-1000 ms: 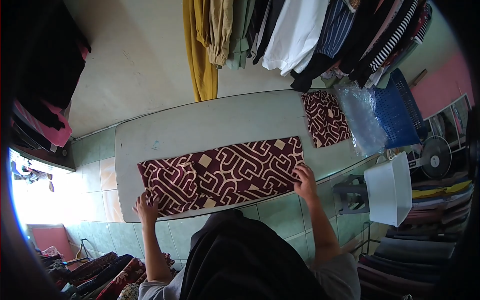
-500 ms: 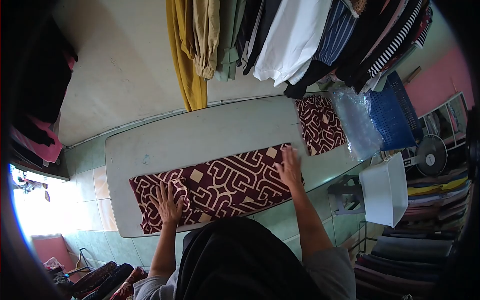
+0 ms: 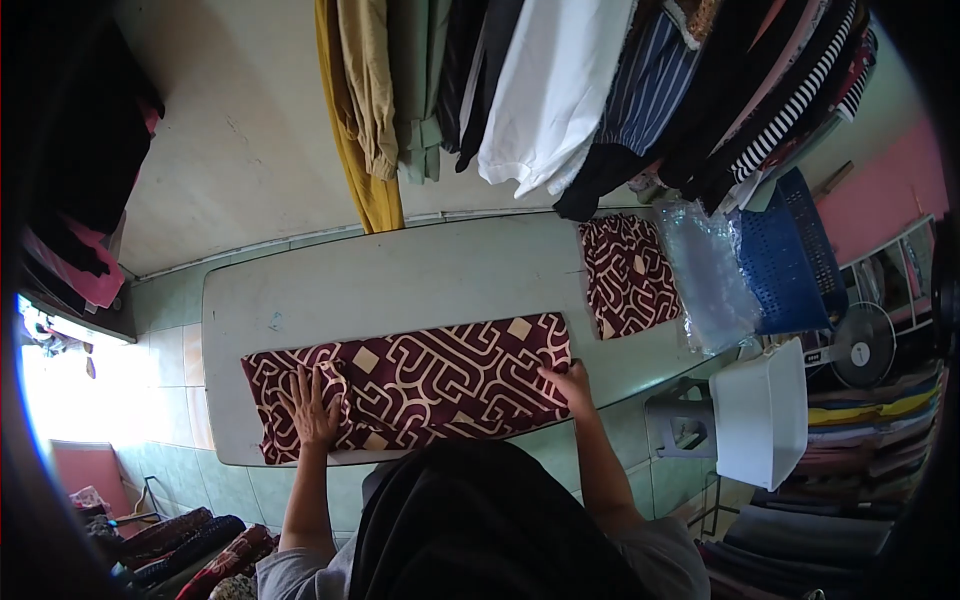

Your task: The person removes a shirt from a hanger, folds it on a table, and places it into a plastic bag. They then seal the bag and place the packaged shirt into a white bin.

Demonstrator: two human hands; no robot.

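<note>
A long maroon patterned cloth (image 3: 420, 385) lies folded flat along the near edge of the table (image 3: 400, 275). The left hand (image 3: 312, 408) rests palm down on its left part, fingers spread and gripping nothing. The right hand (image 3: 572, 385) sits at the cloth's right end; whether its fingers pinch the edge cannot be told. On the far right lies a smaller folded cloth (image 3: 627, 275), just beside a clear plastic bag (image 3: 708, 270). Right of that stands a blue basket (image 3: 790, 255), contents hidden; a white bin (image 3: 760, 412) stands nearer.
</note>
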